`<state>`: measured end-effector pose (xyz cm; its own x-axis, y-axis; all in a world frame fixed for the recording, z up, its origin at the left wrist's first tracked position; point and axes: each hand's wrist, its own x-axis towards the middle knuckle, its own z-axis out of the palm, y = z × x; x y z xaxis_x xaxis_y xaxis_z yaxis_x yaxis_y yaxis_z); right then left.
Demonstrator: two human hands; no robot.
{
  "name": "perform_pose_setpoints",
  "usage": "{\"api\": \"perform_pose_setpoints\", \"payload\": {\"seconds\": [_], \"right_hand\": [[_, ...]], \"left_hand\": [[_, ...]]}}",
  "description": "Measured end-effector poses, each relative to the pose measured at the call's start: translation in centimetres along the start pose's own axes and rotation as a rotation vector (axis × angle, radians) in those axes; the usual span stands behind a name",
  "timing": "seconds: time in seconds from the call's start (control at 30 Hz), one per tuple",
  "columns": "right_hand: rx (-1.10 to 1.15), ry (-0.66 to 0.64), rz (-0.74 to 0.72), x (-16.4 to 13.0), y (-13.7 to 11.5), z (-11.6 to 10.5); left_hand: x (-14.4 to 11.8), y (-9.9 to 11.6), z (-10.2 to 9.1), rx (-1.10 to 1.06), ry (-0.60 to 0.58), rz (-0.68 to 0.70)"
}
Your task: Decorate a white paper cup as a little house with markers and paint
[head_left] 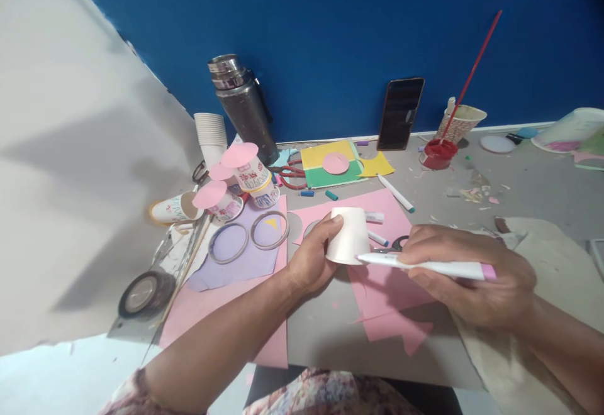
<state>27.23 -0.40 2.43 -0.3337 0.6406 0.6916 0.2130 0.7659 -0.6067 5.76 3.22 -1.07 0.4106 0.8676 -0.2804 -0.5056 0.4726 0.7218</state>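
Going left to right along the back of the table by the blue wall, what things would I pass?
Stack of paper cups → steel flask → yellow and green paper with a pink disc → phone leaning on the wall → red paint pot → patterned cup holding a red brush → white lid.

A blue wall (330, 31) backs the grey, seemingly tabletop surface (528, 182).
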Motion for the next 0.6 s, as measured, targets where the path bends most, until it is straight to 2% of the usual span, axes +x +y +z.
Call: {"api": "perform_pose_setpoints", "payload": {"seconds": [0.1,0.23,0.37,0.6], "right_hand": [[-0.032,0.002,-0.075,-0.16,0.03,0.13],[-0.072,0.019,-0.059,-0.06,0.03,0.19],[-0.064,-0.006,-0.109,0.09,0.04,0.08],[-0.072,0.021,-0.078,0.02,-0.14,0.30]], "left_hand": [[-0.02,-0.01,-0.01,-0.016,0.028,-0.013],[-0.02,-0.09,-0.02,-0.016,0.031,0.009],[-0.08,-0.04,0.08,-0.021,0.031,-0.006],[-0.13,-0.07,0.06,-0.038,0.002,-0.016]]}}
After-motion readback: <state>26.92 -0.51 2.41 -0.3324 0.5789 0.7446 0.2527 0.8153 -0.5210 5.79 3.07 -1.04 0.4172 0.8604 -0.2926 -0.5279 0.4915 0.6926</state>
